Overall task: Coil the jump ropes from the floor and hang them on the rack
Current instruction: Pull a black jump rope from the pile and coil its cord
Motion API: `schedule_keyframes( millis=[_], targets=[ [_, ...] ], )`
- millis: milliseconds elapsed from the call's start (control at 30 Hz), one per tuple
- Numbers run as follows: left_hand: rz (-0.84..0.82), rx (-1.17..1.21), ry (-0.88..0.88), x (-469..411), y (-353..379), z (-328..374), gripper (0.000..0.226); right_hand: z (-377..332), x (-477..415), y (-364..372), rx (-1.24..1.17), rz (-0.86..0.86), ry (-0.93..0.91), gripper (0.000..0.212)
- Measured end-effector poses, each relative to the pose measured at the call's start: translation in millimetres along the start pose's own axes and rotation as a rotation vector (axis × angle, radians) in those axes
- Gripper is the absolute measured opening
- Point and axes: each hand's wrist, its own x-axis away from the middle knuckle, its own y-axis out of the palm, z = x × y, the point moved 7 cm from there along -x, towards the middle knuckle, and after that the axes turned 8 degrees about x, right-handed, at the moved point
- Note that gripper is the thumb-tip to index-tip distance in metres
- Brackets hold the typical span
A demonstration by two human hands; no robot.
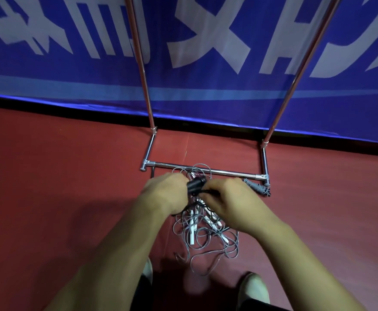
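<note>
While the left hand (165, 194) and right hand (230, 198) grip one black jump rope (197, 184), the grey ropes (206, 234) lie tangled on the floor (71, 176) at the base of the rack (226, 173), so most work apparently remains.

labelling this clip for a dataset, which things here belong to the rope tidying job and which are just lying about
Belongs to the job: left hand and right hand, together holding a black-handled rope; tangled grey ropes with white handles on the red floor; chrome rack; bundled grey rope by its base.
Just there: blue banner; pale shoes.
</note>
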Motion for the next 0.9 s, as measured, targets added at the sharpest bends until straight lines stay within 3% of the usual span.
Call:
schedule_keyframes(
  millis=[100,167,267,400,500,600,700,833,900],
  targets=[
    [-0.322,-0.051,0.059,10,20,5,0.015,11,0,-7,-0.354,-0.045,0.054,0.010],
    [-0.415,-0.042,0.186,20,24,20,0.009,19,2,-11,-0.587,-0.078,0.088,0.011],
    [-0.426,0.104,0.357,34,15,40,0.033,28,5,-7,-0.906,-0.109,0.133,0.007],
    [-0.243,0.429,0.442,30,-8,38,0.011,32,0,4,-1.140,-0.043,0.214,0.015],
    [0.012,0.628,0.384,13,-26,22,0.015,31,-5,16,-0.946,-0.040,0.233,0.031],
    [0.177,0.488,0.261,4,-32,8,0.020,18,-7,17,-0.412,-0.090,0.106,0.036],
    [0.226,0.295,0.117,0,-23,0,0.020,5,-2,22,-0.145,-0.207,0.047,0.032],
    [0.220,0.200,0.014,-1,-11,-3,0.013,-7,8,40,-0.074,-0.427,0.086,0.027],
    [0.159,0.083,0.012,0,-5,0,0.016,-19,7,37,-0.011,-0.359,0.007,0.018]
  ],
)
